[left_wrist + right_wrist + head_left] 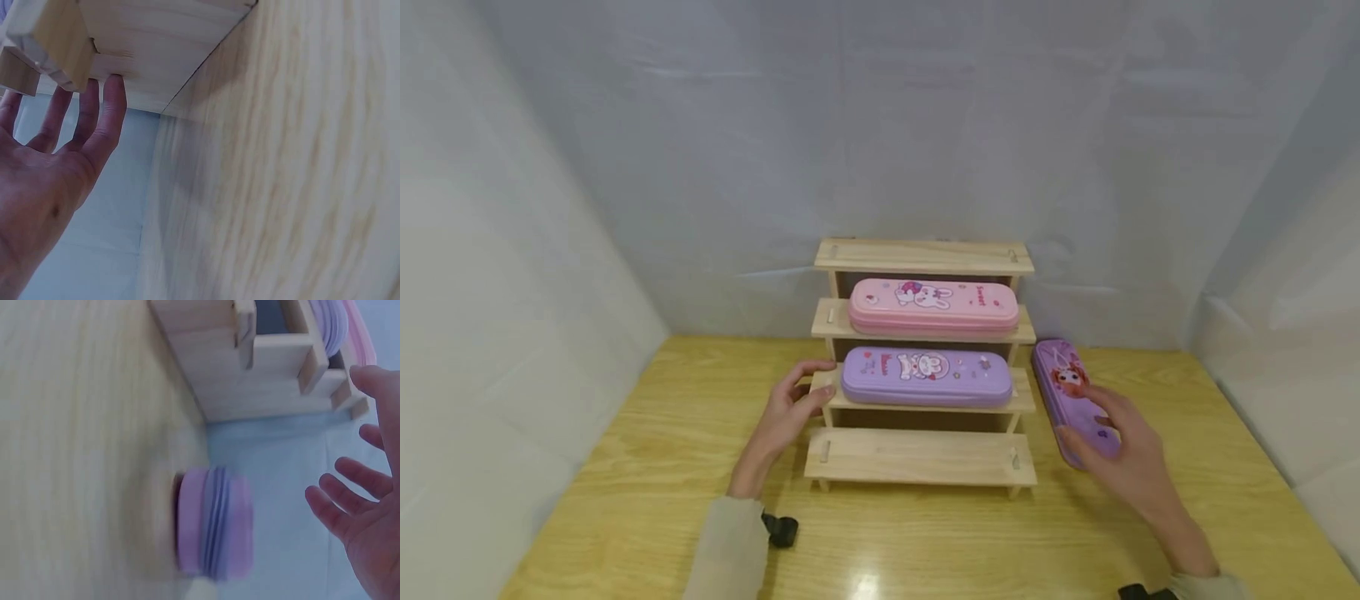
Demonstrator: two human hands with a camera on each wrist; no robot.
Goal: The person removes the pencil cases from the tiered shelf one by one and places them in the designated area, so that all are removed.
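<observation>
My left hand (784,418) pinches the rack (917,454) at 9 o'clock, presumably for steadiness; right hand (1127,457) spread over the purple case (1078,410), 3 o'clock.

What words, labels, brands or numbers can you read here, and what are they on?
"Sweet": in red, sideways, on the pink case.
Unreadable: a small red word, sideways, on the lilac case below it.
None legible: the purple case by the right hand, partly covered.
I can make out no numbers.

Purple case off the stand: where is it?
Head view: the purple case lies on the table right of the wooden stand, the right hand over its near end.
</observation>
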